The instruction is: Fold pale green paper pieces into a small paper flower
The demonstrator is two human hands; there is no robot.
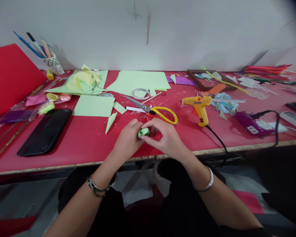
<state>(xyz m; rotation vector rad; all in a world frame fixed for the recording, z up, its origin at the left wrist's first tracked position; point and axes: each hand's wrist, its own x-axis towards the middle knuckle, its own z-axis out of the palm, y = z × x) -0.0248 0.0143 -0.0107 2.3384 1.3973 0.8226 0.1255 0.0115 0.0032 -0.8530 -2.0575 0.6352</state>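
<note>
In the head view, the left hand [128,140] and right hand [165,138] meet near the front edge of the red table [84,138], both pinching a small rolled green paper piece [143,132] between their fingertips. Just beyond lie yellow-handled scissors [158,112]; to the right stands a yellow glue gun [199,105]; far left lies a black phone [45,131].

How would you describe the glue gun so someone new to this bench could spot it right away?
Start at the red table and find the person's right hand near its front edge. Just right of it and a little farther back stands the glue gun, past the yellow-handled scissors. It is the only pistol-shaped tool there: yellow-orange body, nozzle pointing left, with a black cord trailing off the table's front edge.
</note>
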